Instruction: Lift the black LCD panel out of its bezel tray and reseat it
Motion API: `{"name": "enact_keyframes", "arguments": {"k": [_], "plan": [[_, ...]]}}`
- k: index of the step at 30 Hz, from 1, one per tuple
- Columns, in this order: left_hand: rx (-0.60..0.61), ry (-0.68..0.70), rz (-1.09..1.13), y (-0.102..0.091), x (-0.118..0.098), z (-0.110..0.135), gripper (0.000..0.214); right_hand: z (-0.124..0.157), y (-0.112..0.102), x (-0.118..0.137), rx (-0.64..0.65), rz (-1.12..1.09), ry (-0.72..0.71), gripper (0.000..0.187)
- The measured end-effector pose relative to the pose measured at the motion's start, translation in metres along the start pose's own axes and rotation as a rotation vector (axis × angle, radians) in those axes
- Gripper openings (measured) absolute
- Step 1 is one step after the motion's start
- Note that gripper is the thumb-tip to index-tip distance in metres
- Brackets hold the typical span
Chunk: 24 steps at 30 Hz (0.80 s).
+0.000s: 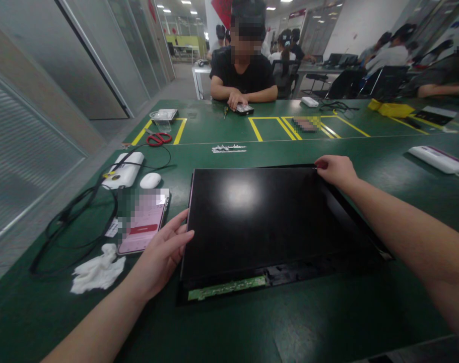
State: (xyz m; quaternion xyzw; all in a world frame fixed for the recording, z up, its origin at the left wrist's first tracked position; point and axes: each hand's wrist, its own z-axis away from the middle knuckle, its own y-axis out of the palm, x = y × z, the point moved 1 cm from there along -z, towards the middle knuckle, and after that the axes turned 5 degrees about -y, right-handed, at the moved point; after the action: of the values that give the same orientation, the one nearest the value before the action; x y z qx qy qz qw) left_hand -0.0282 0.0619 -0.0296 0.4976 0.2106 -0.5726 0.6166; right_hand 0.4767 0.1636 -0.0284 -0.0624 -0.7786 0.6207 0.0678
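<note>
A black LCD screen panel (259, 217) lies face up on the green table, with a black frame or backing showing along its right and near sides. A narrow green circuit board (227, 288) is exposed along its near left edge. My left hand (165, 252) grips the panel's left edge, thumb on top and fingers at the side. At the far right corner, my right hand (337, 171) pinches the edge with thumb and forefinger; whether it holds the panel or only the frame, I cannot tell.
Left of the panel are a phone (144, 227), crumpled tissue (99, 269), a white earbud case (150, 180), a white power bank (124, 170) and black cables (78, 196). Red scissors (159, 139) and white strips (229, 148) lie farther back. Opposite, a person (244, 70) handles a hard drive (244, 109).
</note>
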Motion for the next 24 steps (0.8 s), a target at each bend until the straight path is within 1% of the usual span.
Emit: {"name": "enact_keyframes", "arguments": {"k": [10,14,18,24], "plan": [[-0.014,-0.007,0.008,0.001,-0.001,0.0,0.079,-0.004,-0.004,0.002,-0.022,0.003,0.037,0.034],[-0.003,0.006,0.004,0.001,0.0,0.0,0.069,-0.001,-0.005,0.004,-0.006,0.032,0.045,0.035],[0.013,0.011,0.005,0.001,0.0,-0.001,0.062,0.006,-0.005,0.007,0.036,0.102,-0.006,0.034],[0.015,-0.004,0.015,0.0,0.001,-0.001,0.074,0.006,-0.006,0.007,0.049,0.107,0.018,0.031]]}}
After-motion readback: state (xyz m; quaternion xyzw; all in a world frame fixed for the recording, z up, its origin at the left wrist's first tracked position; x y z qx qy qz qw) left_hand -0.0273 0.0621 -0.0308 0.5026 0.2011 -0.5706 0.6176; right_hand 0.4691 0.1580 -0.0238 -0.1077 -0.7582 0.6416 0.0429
